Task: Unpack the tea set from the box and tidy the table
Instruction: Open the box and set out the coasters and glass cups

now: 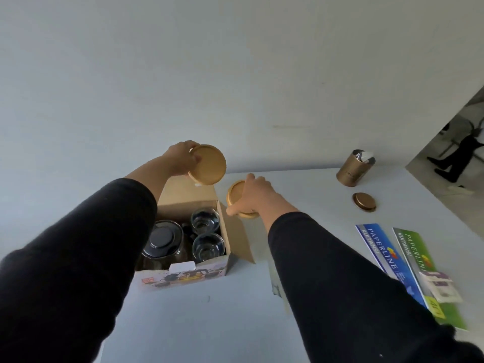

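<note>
Two hands (180, 158) (255, 196) hold coasters (210, 165) beside box (188, 273).

soft, dim, even daylight with a cool grey cast, brighter toward the upper right of the frame. shadows are faint: a pale one right of the box (183, 268), another under the gold tin (352, 167). small highlights glint on the glasses (204, 220). wide-angle stretch bends the sleeves at the lower edges. the picture is slightly soft overall.
</note>
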Action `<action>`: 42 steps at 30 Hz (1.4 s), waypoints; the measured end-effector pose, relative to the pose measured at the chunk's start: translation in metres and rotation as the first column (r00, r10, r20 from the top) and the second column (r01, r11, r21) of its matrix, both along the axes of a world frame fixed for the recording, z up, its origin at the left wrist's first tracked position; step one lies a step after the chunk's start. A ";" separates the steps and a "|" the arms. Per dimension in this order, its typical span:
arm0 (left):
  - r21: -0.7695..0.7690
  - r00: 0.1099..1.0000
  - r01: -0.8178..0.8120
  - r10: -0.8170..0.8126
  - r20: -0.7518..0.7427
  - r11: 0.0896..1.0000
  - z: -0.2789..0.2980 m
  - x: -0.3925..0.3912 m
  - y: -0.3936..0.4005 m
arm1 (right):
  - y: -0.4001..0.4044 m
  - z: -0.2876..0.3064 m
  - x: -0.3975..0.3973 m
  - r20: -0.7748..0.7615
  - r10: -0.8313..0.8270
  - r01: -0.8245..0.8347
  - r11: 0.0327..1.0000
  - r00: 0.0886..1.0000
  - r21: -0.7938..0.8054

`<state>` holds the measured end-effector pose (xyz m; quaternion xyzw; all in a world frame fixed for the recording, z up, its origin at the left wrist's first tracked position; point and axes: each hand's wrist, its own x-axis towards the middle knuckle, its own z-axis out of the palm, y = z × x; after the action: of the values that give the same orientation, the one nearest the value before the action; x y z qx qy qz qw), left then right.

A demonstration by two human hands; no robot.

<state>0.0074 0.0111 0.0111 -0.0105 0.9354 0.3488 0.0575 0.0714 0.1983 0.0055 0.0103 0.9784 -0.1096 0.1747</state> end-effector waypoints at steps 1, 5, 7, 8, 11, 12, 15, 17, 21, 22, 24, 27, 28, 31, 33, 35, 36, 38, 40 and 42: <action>0.047 1.000 -0.008 0.008 0.009 0.999 -0.002 -0.005 0.012 | 0.012 0.001 -0.005 0.005 -0.029 0.029 1.000 1.000 0.006; 0.116 0.997 -0.066 0.060 0.053 0.991 -0.014 -0.030 0.070 | 0.069 0.000 -0.035 0.017 -0.121 0.121 0.992 0.992 0.045; 0.112 0.993 -0.096 0.088 0.075 0.989 -0.025 -0.045 0.102 | 0.098 -0.006 -0.055 0.028 -0.142 0.140 0.987 0.989 0.074; 0.100 0.991 -0.108 0.100 0.088 0.989 -0.033 -0.054 0.119 | 0.112 -0.011 -0.066 0.036 -0.144 0.140 0.986 0.989 0.089; 0.071 0.981 -0.149 0.138 0.136 0.986 -0.061 -0.082 0.168 | 0.153 -0.030 -0.103 0.069 -0.105 0.096 0.987 0.992 0.125; 0.070 0.976 -0.165 0.153 0.155 0.984 -0.071 -0.091 0.183 | 0.167 -0.039 -0.116 0.077 -0.091 0.080 0.988 0.993 0.133; 0.062 0.966 -0.191 0.176 0.191 0.980 -0.102 -0.119 0.225 | 0.207 -0.064 -0.158 0.087 -0.069 0.054 0.986 0.994 0.156; 0.067 0.962 -0.197 0.180 0.206 0.978 -0.122 -0.135 0.247 | 0.228 -0.081 -0.182 0.098 -0.062 0.045 0.985 0.993 0.168; 0.050 0.946 -0.230 0.211 0.248 0.972 -0.154 -0.162 0.275 | 0.260 -0.115 -0.219 0.105 -0.021 0.003 0.986 0.994 0.166; 0.041 0.942 -0.235 0.217 0.256 0.971 -0.161 -0.168 0.279 | 0.265 -0.123 -0.227 0.107 -0.007 -0.010 0.988 0.994 0.156; 0.032 0.937 -0.240 0.223 0.268 0.970 -0.172 -0.177 0.284 | 0.272 -0.136 -0.240 0.111 0.021 -0.035 0.991 0.994 0.132; 0.004 0.935 -0.249 0.239 0.262 0.969 -0.186 -0.189 0.285 | 0.276 -0.154 -0.256 0.112 0.065 -0.075 0.993 0.992 0.094; -0.008 0.935 -0.259 0.252 0.250 0.966 -0.190 -0.192 0.284 | 0.276 -0.160 -0.260 0.112 0.078 -0.087 0.993 0.991 0.080; -0.034 0.939 -0.285 0.286 0.193 0.958 -0.196 -0.198 0.286 | 0.277 -0.172 -0.268 0.099 0.103 -0.108 0.993 0.990 0.051; -0.034 0.945 -0.287 0.288 0.156 0.957 -0.199 -0.201 0.288 | 0.278 -0.176 -0.272 0.080 0.109 -0.113 0.993 0.991 0.046; -0.038 0.948 -0.286 0.289 0.132 0.957 -0.202 -0.202 0.290 | 0.279 -0.178 -0.276 0.076 0.116 -0.119 0.992 0.990 0.036; -0.042 0.950 -0.285 0.288 0.121 0.958 -0.204 -0.202 0.291 | 0.279 -0.179 -0.278 0.079 0.121 -0.123 0.992 0.990 0.030; -0.048 0.952 -0.280 0.284 0.111 0.959 -0.206 -0.202 0.293 | 0.281 -0.180 -0.281 0.087 0.132 -0.135 0.991 0.987 0.022; -0.059 0.955 -0.267 0.272 0.119 0.962 -0.209 -0.201 0.295 | 0.284 -0.180 -0.282 0.092 0.139 -0.141 0.990 0.986 0.016; -0.105 0.960 -0.248 0.259 0.111 0.963 -0.209 -0.201 0.297 | 0.285 -0.180 -0.281 0.097 0.140 -0.141 0.990 0.985 -0.001</action>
<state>-0.1931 0.3082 -0.1981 -0.1543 0.9357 0.3094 0.0698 -0.2095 0.4836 -0.1747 -0.0528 0.9674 -0.0936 0.2294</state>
